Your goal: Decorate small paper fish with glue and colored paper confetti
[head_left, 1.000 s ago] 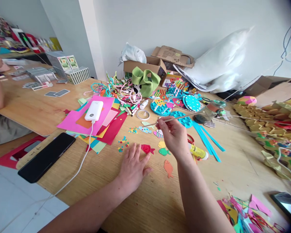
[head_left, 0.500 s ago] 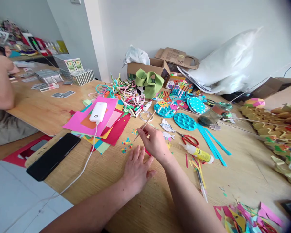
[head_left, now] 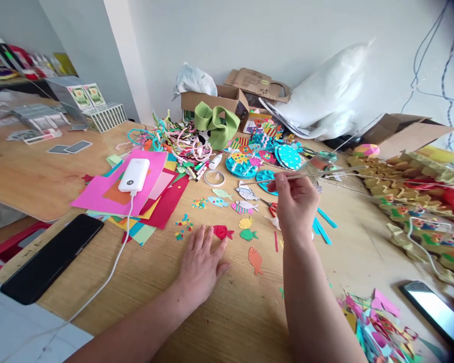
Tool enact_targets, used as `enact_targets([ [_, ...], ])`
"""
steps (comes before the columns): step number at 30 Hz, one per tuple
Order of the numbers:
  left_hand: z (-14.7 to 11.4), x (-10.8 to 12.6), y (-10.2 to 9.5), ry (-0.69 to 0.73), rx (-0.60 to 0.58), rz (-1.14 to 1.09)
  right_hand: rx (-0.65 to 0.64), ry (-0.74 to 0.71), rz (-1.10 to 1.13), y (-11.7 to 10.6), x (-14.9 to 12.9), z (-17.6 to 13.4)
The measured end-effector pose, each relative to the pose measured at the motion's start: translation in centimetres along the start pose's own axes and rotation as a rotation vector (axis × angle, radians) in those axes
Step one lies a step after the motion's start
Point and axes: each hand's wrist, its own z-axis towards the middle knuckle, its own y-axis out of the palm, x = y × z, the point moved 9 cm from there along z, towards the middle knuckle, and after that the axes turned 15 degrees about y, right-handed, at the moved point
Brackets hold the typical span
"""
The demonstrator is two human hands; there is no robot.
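Note:
My left hand [head_left: 200,264] lies flat on the wooden table with fingers stretched, its fingertips at the edge of a red paper fish [head_left: 221,232]. Raised to the right, my right hand [head_left: 297,204] pinches a thin wooden stick [head_left: 258,182], whose tip points left over the paper fish. Small coloured paper dots [head_left: 183,227] are scattered beside the left fingers. Around the red fish lie a green fish [head_left: 248,235], an orange fish [head_left: 254,259], a yellow fish [head_left: 245,223] and several patterned ones. My right hand partly hides the red-handled pliers [head_left: 273,208] and the glue bottle.
A white power bank [head_left: 134,175] rests on coloured paper sheets [head_left: 174,201], its cable crossing the table's left side. A black phone [head_left: 53,257] lies at the left edge. Paper scraps [head_left: 382,327] are piled at lower right. A cardboard box [head_left: 215,103] stands at the back.
My right hand has lifted away from the left hand to the right, carrying the stick. The red fish and other paper fish are now uncovered. The view has turned right.

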Motion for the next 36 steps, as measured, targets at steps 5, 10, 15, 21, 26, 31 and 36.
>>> enact_targets([
  [5, 0.1, -0.1, 0.1, -0.002, -0.008, 0.031, 0.011, -0.022, -0.002, -0.8, -1.0, -0.2],
  [10, 0.2, -0.2, 0.1, -0.010, -0.012, 0.046, -0.290, -0.012, -0.100, 1.9, -0.8, -0.9],
  [15, 0.2, -0.5, 0.0, -0.028, -0.013, 0.033, -0.358, -0.003, -0.171, 2.7, -0.9, -1.5],
  [21, 0.2, -0.5, 0.0, -0.015, -0.011, 0.007, -0.355, 0.002, -0.173, 2.6, -1.1, -1.5],
  [26, 0.2, -0.5, 0.1, -0.014, -0.026, -0.001, -0.395, 0.000, -0.170, 4.0, -1.0, -2.5],
  [31, 0.2, -0.5, 0.0, -0.017, -0.011, 0.000, -0.495, -0.005, -0.274, 6.7, -0.6, -4.5],
  [36, 0.2, -0.3, 0.0, -0.020, -0.023, 0.003, -0.573, -0.023, -0.310, 8.8, -0.1, -6.6],
])
